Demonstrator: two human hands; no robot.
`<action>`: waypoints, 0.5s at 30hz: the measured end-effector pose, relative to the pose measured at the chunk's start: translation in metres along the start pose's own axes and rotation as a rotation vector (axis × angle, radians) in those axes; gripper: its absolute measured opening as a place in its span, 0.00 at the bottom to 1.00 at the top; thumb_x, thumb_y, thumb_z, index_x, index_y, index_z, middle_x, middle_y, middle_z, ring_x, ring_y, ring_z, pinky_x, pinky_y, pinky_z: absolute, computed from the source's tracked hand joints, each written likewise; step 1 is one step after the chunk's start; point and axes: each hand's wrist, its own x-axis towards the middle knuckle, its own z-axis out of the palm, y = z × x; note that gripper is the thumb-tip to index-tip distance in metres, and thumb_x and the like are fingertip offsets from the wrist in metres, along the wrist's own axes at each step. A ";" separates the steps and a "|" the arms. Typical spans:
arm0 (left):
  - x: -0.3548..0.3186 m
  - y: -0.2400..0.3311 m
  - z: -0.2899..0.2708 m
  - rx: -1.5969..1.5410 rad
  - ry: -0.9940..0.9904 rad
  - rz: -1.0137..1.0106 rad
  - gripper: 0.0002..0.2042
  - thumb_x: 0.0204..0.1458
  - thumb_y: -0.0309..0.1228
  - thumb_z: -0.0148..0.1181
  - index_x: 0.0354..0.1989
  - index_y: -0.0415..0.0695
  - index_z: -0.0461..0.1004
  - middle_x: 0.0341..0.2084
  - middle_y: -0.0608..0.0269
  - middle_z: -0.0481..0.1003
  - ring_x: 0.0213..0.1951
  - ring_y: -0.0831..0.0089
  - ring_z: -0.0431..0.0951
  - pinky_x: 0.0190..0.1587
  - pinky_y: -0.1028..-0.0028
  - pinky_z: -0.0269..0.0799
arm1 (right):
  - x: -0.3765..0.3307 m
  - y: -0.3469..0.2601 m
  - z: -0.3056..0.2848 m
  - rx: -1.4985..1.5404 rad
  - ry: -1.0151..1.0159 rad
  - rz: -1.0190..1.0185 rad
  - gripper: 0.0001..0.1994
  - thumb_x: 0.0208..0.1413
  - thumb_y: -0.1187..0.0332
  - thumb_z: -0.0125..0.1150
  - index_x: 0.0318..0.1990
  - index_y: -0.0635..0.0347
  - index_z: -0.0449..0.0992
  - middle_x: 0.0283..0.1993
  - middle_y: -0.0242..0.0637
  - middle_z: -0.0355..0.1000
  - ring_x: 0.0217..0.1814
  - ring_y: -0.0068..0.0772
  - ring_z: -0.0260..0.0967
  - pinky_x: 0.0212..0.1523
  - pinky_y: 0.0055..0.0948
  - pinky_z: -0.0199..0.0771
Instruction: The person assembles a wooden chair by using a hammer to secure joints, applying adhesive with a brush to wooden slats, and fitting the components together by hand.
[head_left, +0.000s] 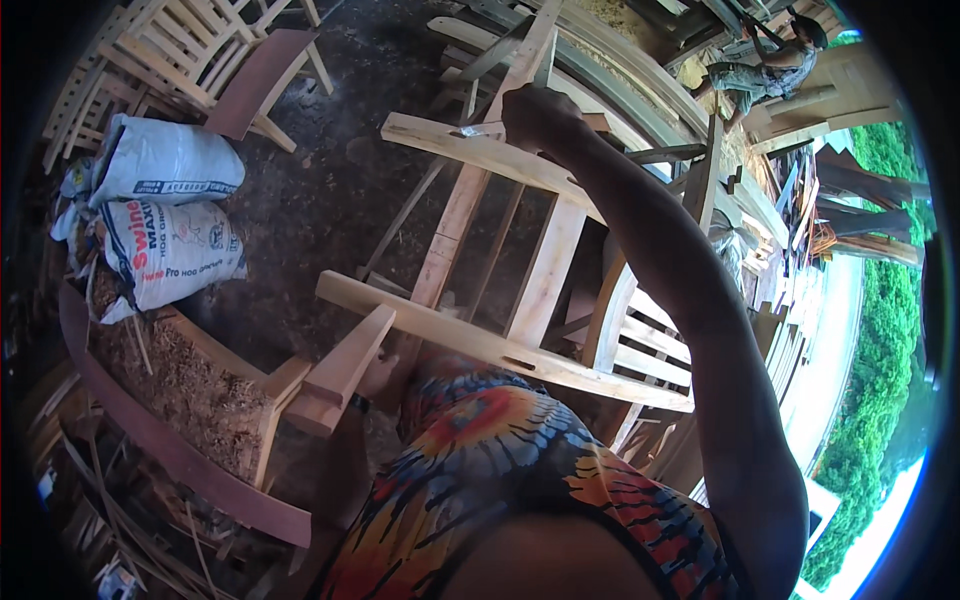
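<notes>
In front of me lies a wooden frame (460, 335) of two long rails joined by crosspieces. The near rail has a narrow slot cut in it. My right hand (540, 118) reaches across to the far rail (450, 142), closed in a fist at its upper side. From that fist a slim tool with a shiny flat tip (478, 130) points left along the rail; its handle is hidden. Low by the near rail's left end, my left hand (376, 368) is closed at a thick wooden block (345, 360), which hides part of the fingers. A dark band circles that wrist.
Two stuffed sacks (175, 240) stand at the left, above a bin of wood shavings (190, 390) with a curved reddish board (180, 460). Slatted wooden furniture (180, 50) is stacked far left. Long planks (620, 70) lie beyond the frame. Another person (775, 70) works far right.
</notes>
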 end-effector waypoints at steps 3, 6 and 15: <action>0.019 -0.095 0.039 -0.214 0.226 0.151 0.19 0.53 0.42 0.66 0.32 0.33 0.80 0.28 0.36 0.79 0.38 0.44 0.82 0.40 0.54 0.75 | 0.024 -0.025 -0.015 -0.083 -0.074 -0.007 0.16 0.52 0.68 0.68 0.50 0.55 0.84 0.52 0.44 0.81 0.56 0.50 0.80 0.48 0.50 0.84; 0.015 -0.118 0.040 -0.201 0.260 0.071 0.18 0.53 0.40 0.65 0.32 0.31 0.79 0.29 0.35 0.79 0.37 0.44 0.83 0.41 0.54 0.76 | 0.041 -0.032 -0.015 -0.096 -0.110 0.008 0.17 0.49 0.67 0.73 0.49 0.54 0.85 0.53 0.43 0.81 0.56 0.49 0.80 0.48 0.48 0.84; -0.008 -0.117 0.001 -0.624 -0.006 -0.545 0.10 0.56 0.29 0.58 0.35 0.31 0.75 0.26 0.51 0.80 0.24 0.65 0.83 0.25 0.68 0.79 | 0.056 -0.051 -0.018 -0.217 -0.164 -0.054 0.16 0.49 0.69 0.71 0.47 0.56 0.85 0.49 0.44 0.82 0.54 0.44 0.81 0.48 0.46 0.84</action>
